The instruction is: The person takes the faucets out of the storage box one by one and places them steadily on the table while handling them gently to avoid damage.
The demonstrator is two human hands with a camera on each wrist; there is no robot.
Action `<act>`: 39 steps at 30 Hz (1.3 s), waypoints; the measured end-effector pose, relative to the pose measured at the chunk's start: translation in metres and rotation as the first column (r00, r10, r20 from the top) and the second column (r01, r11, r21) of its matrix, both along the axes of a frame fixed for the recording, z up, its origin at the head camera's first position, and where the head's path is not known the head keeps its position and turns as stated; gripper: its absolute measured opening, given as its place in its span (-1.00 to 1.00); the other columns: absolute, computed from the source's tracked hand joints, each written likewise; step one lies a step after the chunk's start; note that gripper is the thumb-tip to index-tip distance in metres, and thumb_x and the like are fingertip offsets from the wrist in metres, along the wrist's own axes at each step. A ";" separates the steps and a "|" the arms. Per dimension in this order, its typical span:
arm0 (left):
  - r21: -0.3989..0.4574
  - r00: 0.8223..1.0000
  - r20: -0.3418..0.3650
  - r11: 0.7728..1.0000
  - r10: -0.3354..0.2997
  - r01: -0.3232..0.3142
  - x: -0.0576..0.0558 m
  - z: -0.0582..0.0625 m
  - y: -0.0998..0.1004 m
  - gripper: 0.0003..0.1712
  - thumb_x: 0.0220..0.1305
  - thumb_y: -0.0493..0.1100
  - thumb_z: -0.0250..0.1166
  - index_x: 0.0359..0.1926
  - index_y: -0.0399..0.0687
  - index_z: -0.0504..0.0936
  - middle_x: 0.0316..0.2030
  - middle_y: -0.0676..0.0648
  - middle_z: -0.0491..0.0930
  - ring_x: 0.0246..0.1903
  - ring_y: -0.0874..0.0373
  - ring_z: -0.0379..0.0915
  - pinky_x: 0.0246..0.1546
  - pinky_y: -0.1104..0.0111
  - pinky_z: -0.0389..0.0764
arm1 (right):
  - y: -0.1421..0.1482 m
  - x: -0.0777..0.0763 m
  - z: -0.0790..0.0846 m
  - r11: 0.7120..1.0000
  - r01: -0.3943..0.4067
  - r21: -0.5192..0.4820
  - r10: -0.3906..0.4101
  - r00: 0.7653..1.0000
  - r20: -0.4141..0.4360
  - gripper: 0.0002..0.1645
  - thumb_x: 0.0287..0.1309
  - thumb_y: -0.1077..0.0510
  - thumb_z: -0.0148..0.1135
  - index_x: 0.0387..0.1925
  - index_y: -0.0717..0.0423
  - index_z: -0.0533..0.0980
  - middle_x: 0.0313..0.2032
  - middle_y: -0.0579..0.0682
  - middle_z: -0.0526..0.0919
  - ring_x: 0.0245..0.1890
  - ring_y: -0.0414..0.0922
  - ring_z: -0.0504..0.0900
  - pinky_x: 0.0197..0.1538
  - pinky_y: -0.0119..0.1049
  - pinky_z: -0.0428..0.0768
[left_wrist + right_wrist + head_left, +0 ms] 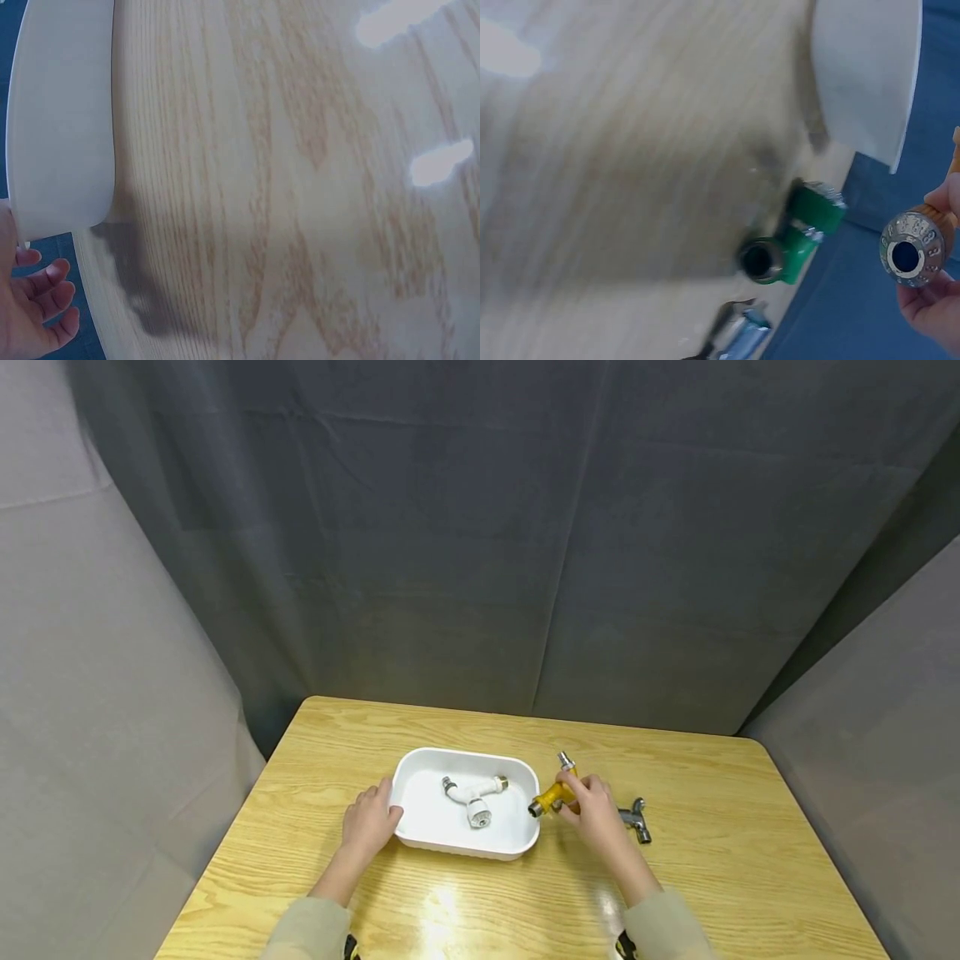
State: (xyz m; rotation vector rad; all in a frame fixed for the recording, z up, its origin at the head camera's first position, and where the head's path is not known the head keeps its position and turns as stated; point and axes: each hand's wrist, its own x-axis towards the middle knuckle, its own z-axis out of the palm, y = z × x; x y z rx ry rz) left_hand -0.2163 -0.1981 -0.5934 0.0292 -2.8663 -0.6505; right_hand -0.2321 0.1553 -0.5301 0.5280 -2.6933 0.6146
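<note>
A white plastic basin (465, 849) stands in front of me, with a white tap (468, 795) lying inside. My left hand (369, 820) holds the basin's left end, thumb over the rim; the left wrist view shows its fingers (52, 289) loosely bent beside the basin's wall (64, 120). Just past the right rim, my right hand (592, 810) pinches a yellow tap (555, 796) between thumb and fingers. Its round metal end (907, 255) faces the right wrist camera. Below that hand, a green tap (799, 244) lies on the table, hidden in the head view.
A metal tap (637, 820) lies on the wooden table (720, 860), right of my right hand. Dark cloth (450, 568) hangs behind the table's back edge. Pale cloth walls (112, 693) stand along both sides.
</note>
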 end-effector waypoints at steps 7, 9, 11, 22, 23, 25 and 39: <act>-0.004 1.000 0.009 1.000 -0.001 0.001 0.000 -0.001 0.000 -0.46 0.12 -0.11 0.18 0.12 -0.22 0.37 -0.31 -0.20 0.56 -0.32 -0.09 0.50 -0.41 0.10 0.51 | 0.015 0.009 -0.019 0.999 0.030 0.042 -0.031 0.999 0.025 -0.43 -0.15 0.30 0.36 -0.02 -0.06 0.44 -0.29 0.21 0.45 -0.32 0.09 0.45 -0.39 -0.10 0.53; -0.005 1.000 0.008 1.000 -0.001 0.001 0.000 -0.001 0.000 -0.46 0.11 -0.11 0.18 0.12 -0.22 0.38 -0.31 -0.20 0.56 -0.32 -0.09 0.50 -0.41 0.10 0.51 | 0.018 0.012 -0.024 0.998 0.025 0.049 -0.027 0.999 0.041 -0.42 -0.14 0.28 0.35 0.01 -0.05 0.44 -0.28 0.20 0.46 -0.32 0.07 0.44 -0.41 -0.14 0.53; -0.006 1.000 0.007 1.000 -0.001 0.001 0.001 -0.001 0.000 -0.47 0.11 -0.11 0.18 0.11 -0.22 0.38 -0.31 -0.20 0.56 -0.32 -0.09 0.50 -0.41 0.11 0.51 | 0.021 0.015 -0.029 0.998 0.016 0.054 -0.019 0.998 0.056 -0.41 -0.14 0.28 0.35 0.02 -0.04 0.44 -0.29 0.18 0.45 -0.31 0.05 0.43 -0.41 -0.16 0.52; -0.003 1.000 0.022 1.000 0.003 -0.003 0.000 -0.002 0.001 -0.46 0.12 -0.11 0.17 0.13 -0.22 0.37 -0.29 -0.21 0.56 -0.31 -0.09 0.50 -0.39 0.10 0.51 | 0.029 0.025 -0.058 0.993 -0.019 0.116 0.012 0.998 0.061 -0.36 -0.21 0.26 0.38 0.03 -0.03 0.46 -0.34 0.12 0.44 -0.38 -0.02 0.41 -0.42 -0.25 0.47; -0.003 1.000 0.023 1.000 0.002 -0.002 0.000 -0.002 0.001 -0.46 0.12 -0.10 0.17 0.13 -0.22 0.36 -0.29 -0.21 0.56 -0.31 -0.09 0.50 -0.39 0.10 0.51 | 0.030 0.025 -0.060 0.993 -0.017 0.120 0.008 0.997 0.071 -0.37 -0.21 0.26 0.38 0.02 -0.04 0.46 -0.35 0.11 0.44 -0.40 -0.03 0.40 -0.43 -0.26 0.46; -0.001 1.000 0.026 1.000 0.002 -0.002 0.000 -0.002 0.001 -0.46 0.13 -0.10 0.17 0.13 -0.22 0.36 -0.28 -0.21 0.55 -0.30 -0.10 0.50 -0.38 0.10 0.51 | 0.030 0.027 -0.063 0.992 -0.007 0.129 -0.007 0.994 0.110 -0.37 -0.20 0.25 0.37 0.03 -0.05 0.45 -0.37 0.07 0.42 -0.40 -0.04 0.38 -0.42 -0.26 0.43; -0.003 1.000 0.017 1.000 0.002 -0.002 0.000 -0.001 0.001 -0.47 0.13 -0.11 0.17 0.12 -0.22 0.37 -0.30 -0.20 0.55 -0.32 -0.09 0.50 -0.41 0.11 0.51 | 0.030 0.030 -0.068 0.992 0.025 0.123 -0.051 0.974 0.219 -0.39 -0.22 0.26 0.34 0.00 -0.06 0.47 -0.36 0.06 0.42 -0.39 -0.04 0.38 -0.41 -0.24 0.43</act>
